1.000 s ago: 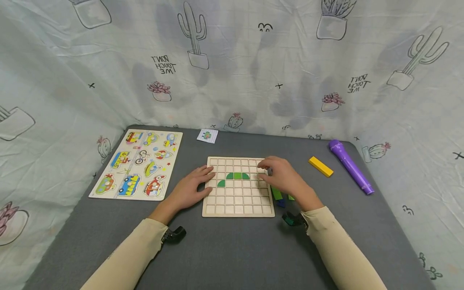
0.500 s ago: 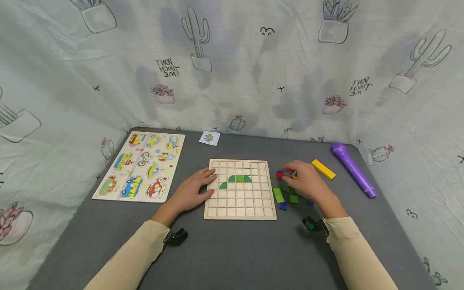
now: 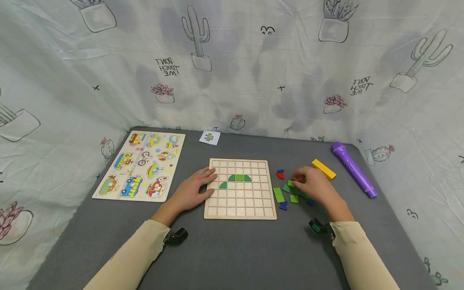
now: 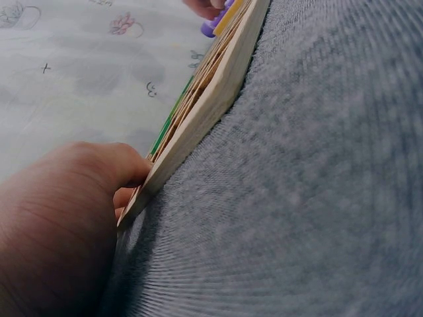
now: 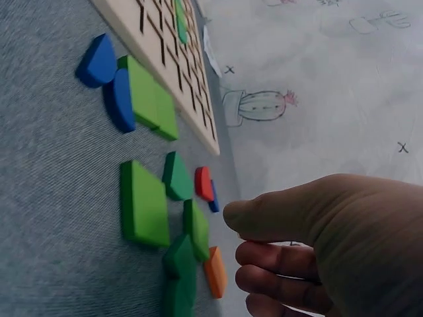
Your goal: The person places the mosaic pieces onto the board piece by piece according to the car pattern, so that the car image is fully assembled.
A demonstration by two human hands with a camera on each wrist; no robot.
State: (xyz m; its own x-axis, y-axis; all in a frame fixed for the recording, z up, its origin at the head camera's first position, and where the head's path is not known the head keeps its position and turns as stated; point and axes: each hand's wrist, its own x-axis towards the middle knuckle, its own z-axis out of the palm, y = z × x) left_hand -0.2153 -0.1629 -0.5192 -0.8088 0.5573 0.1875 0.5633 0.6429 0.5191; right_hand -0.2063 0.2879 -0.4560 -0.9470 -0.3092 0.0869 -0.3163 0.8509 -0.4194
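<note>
Left arm: the left sleeve (image 3: 130, 253), beige, slants inward over the desk (image 3: 232, 249), heading away from its left edge. Left hand (image 3: 193, 189) is back-up, a little left of midway between the desk's side edges — fingers extended and slightly spread toward the right edge. Left thumb (image 4: 115, 162) stands apart from the fingers.

Right arm: the right sleeve (image 3: 362, 253), also beige, angles inward toward the desk's far edge. Right hand (image 3: 315, 183) lies closer to the desk's right edge than its left, fingertips aimed leftward and down. Right thumb (image 5: 274, 214) is nearly straight; right fingers (image 5: 281, 259) bend loosely — tips near the thumb's.
</note>
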